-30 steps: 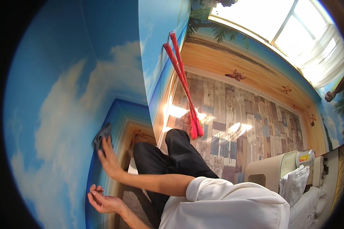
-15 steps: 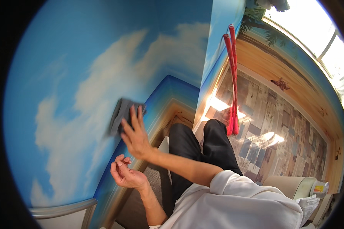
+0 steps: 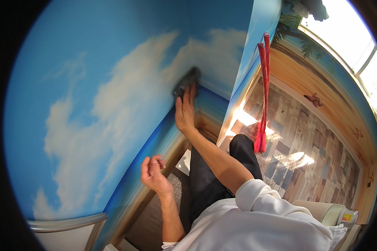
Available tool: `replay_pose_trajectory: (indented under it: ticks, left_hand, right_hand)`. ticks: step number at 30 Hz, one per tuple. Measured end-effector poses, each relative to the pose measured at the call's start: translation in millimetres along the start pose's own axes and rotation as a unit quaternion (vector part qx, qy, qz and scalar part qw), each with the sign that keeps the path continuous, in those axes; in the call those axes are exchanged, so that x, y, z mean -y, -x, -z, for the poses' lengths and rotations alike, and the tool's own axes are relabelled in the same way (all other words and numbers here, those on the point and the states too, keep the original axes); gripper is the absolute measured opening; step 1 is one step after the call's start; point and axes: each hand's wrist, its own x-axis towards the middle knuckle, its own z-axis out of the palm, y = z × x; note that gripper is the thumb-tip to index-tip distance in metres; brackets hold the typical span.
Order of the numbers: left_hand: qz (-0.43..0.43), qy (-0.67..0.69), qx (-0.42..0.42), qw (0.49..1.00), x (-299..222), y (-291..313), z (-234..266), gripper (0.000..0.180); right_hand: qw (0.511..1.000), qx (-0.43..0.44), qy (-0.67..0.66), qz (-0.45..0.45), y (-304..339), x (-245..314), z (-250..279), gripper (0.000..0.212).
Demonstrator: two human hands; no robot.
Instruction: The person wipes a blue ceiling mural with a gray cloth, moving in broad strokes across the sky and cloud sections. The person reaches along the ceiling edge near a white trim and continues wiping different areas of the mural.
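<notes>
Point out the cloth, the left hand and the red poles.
Cloth (image 3: pixel 188 78), head view: its blurred upper part.
Left hand (image 3: pixel 156 178), head view: middle of the hand.
Red poles (image 3: pixel 265 90), head view: a shaft, about midway.

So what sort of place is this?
Probably a beach-themed room in a home, maybe a bedroom, though I can't be sure. The sky-painted wall, the patchwork plank-look floor and the bright window suggest it.

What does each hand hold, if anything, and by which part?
Right hand: a dark grey cloth, its near part under the fingers; blur hides whether it is gripped. Left hand: nothing visible.
</notes>
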Motion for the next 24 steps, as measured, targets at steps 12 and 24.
replay_pose_trajectory:
  ticks: [12, 24]
  left_hand:
    - [0.006, -0.031, 0.004, 1.0, -5, -10, 4, 0.021]
    - [-0.03, 0.01, 0.0, 1.0, -9, -8, -8, 0.016]
  right_hand:
    - [0.962, 0.006, 0.064, 0.264, -108, 96, 6, 0.06]
    - [0.916, 0.103, 0.064, 0.383, -45, 125, -11, 0.052]
